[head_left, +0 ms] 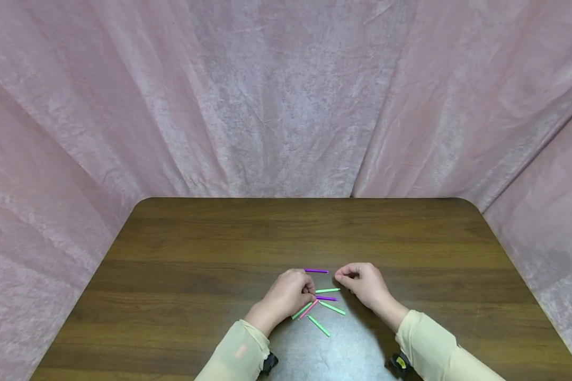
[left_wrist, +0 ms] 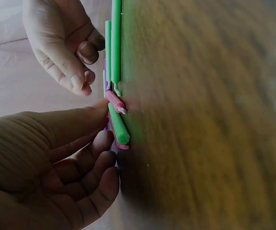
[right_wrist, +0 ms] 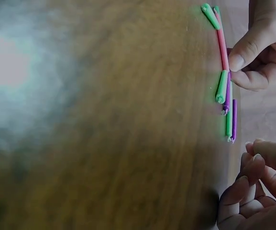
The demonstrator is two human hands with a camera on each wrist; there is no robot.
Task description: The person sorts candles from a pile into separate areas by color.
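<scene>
Several small green, purple and pink candles with short wicks are spread like a fan on the wooden table. My left hand (head_left: 291, 291) is over the fan's inner ends. Its thumb and forefinger seem to pinch the end of a purple candle (head_left: 326, 298). Close below those fingertips lie a pink candle (head_left: 308, 309) and a green candle (left_wrist: 118, 125). Another purple candle (head_left: 316, 271) lies farther back, partly behind the left hand. To the right, my right hand (head_left: 364, 283) hovers with fingers loosely bent and thumb near forefinger; nothing shows between them.
Other green candles (head_left: 318, 326) point outward on the near and right sides of the fan. The brown table (head_left: 195, 238) has rounded far corners. Pink curtains (head_left: 286, 106) hang behind it and at both sides.
</scene>
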